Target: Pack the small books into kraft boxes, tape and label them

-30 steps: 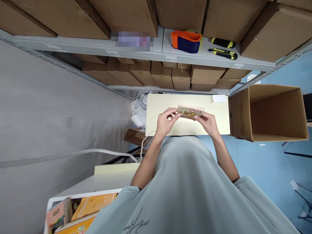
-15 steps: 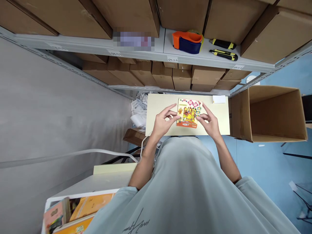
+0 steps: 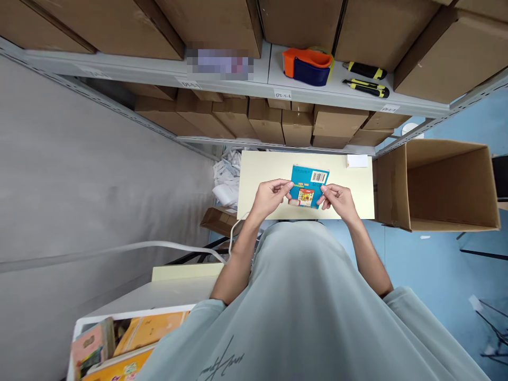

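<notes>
I hold a small flat book (image 3: 308, 185) above a pale yellow table (image 3: 262, 180), its blue back cover with a white barcode label facing up. My left hand (image 3: 272, 197) pinches the book's left edge with curled fingers. My right hand (image 3: 337, 201) grips its right edge the same way. Both forearms reach forward over my grey-green shirt.
An open, empty cardboard box (image 3: 440, 185) stands to the right of the table. A white card (image 3: 357, 161) lies at the table's far right corner. Shelves behind carry brown cartons, an orange tape dispenser (image 3: 307, 66) and two yellow-black knives (image 3: 365, 79). A white bin of books (image 3: 119, 344) sits lower left.
The book went from edge-on, to its colourful front cover up, and now shows its blue back cover. Both hands kept hold of its edges.
</notes>
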### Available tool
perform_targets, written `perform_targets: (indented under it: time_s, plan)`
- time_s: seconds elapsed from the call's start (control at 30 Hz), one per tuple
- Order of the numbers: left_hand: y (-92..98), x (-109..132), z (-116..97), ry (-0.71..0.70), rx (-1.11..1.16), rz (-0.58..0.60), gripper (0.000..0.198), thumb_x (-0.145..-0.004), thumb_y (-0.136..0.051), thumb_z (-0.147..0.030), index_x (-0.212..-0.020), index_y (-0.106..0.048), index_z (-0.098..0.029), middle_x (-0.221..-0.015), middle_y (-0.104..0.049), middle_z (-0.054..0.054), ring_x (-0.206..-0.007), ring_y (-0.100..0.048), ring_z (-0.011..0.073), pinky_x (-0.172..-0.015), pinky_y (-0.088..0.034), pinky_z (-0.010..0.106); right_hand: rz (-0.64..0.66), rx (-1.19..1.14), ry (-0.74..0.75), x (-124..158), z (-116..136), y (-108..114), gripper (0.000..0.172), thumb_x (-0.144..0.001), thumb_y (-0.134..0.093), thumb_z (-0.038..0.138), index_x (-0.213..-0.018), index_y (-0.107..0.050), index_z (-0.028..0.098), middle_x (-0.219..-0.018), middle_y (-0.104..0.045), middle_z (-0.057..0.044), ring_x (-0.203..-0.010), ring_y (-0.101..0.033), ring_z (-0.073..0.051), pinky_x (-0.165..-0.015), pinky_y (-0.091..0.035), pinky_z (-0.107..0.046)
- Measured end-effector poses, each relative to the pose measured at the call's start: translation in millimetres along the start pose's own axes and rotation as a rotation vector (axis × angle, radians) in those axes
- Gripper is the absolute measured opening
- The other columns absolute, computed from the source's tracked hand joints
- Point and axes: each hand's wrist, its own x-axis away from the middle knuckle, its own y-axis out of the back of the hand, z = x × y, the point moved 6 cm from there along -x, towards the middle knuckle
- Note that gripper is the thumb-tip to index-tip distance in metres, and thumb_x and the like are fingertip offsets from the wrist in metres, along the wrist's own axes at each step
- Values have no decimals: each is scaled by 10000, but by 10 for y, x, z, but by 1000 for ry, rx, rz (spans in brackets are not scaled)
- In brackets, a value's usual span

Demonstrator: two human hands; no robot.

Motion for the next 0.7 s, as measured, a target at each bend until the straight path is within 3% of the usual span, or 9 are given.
perform_targets:
  time_s: [0.1, 0.23, 0.33, 0.43, 0.5, 0.57, 0.7]
  plan:
    - [-23, -30, 32, 57, 29, -10, 546, -842, -821, -711, -896, -836, -168, -538, -647, 9, -443, -526, 116, -428, -388, 239, -5, -8, -71, -19, -32, -25, 665, -792, -800, 868, -695, -665, 224, -572, -711, -32, -432, -559, -129, -446, -440, -267]
    - [-30, -31, 56, 89, 45, -25, 568, -827, -827, -737, -901, -823, -174, -512, -633, -3, -388, -474, 100, -392, -342, 231, -26, 12, -77, -31, -35, -43, 701, -744, -799, 914, -706, -663, 227, -594, -728, -37, -424, -530, -123, -426, -408, -266]
    - [-25, -13, 40, 67, 70, -14, 606, -847, -805, -751, -1002, -825, -165, -654, -754, 50, -425, -563, 117, -411, -402, 238, -36, 0, -39, -18, 8, -42, 713, -800, -735, 926, -767, -689, 216, -698, -786, -70, -457, -592, -135, -452, -448, -275]
    - [-18, 14, 8, 13, 80, 7, 659, -921, -706, -779, -1114, -824, -161, -939, -841, 126, -590, -725, 166, -461, -486, 251, -72, -30, -2, 5, 55, -6, 798, -918, -519, 957, -906, -754, 194, -847, -827, -103, -478, -646, -140, -450, -457, -283]
    - [-11, 34, -1, -37, 56, 0, 644, -966, -653, -767, -1129, -831, -169, -1068, -841, 135, -713, -768, 187, -528, -554, 265, -89, -5, 38, 14, 76, 18, 781, -940, -528, 924, -1048, -792, 197, -982, -839, -101, -499, -671, -132, -444, -462, -279]
    - [-13, 46, 18, -81, 31, -15, 559, -950, -711, -709, -1106, -834, -186, -1123, -837, 123, -827, -779, 205, -659, -631, 295, -94, 56, 97, 19, 85, 28, 660, -905, -696, 833, -1154, -804, 231, -1084, -838, -74, -509, -670, -117, -456, -490, -275]
    - [-46, 18, 112, -140, 32, -42, 339, -863, -849, -519, -1000, -789, -215, -1066, -827, 92, -1012, -787, 235, -999, -652, 394, -110, 195, 209, 61, 60, -17, 409, -952, -767, 610, -1188, -839, 285, -1049, -852, -30, -464, -586, -96, -506, -582, -305]
